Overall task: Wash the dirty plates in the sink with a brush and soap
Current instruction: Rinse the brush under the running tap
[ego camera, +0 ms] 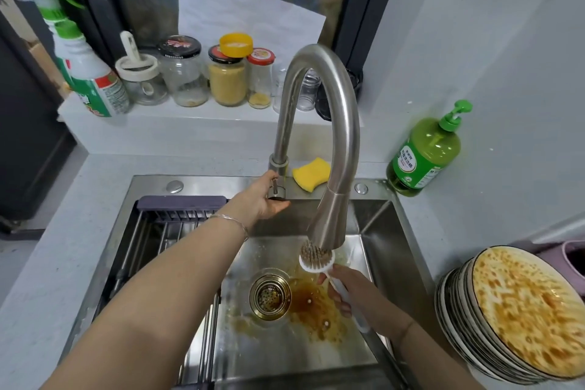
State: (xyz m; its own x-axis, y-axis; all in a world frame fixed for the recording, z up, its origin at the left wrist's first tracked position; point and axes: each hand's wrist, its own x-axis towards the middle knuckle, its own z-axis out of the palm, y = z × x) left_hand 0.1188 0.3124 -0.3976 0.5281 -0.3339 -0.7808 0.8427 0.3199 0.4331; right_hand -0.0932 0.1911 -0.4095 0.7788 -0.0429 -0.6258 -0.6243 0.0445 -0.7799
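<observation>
Head view: left hand (258,199) holds steel faucet (345,111); right hand (356,293) grips bristly brush (316,259).

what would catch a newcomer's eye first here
The tall curved steel faucet dominates the centre, with the left hand gripping its lever and the right hand holding a white brush under the spout. At the right edge, beside the sink, sits a stack of plates, the top one smeared orange-brown. Brown residue stains the sink floor next to the drain.
</observation>
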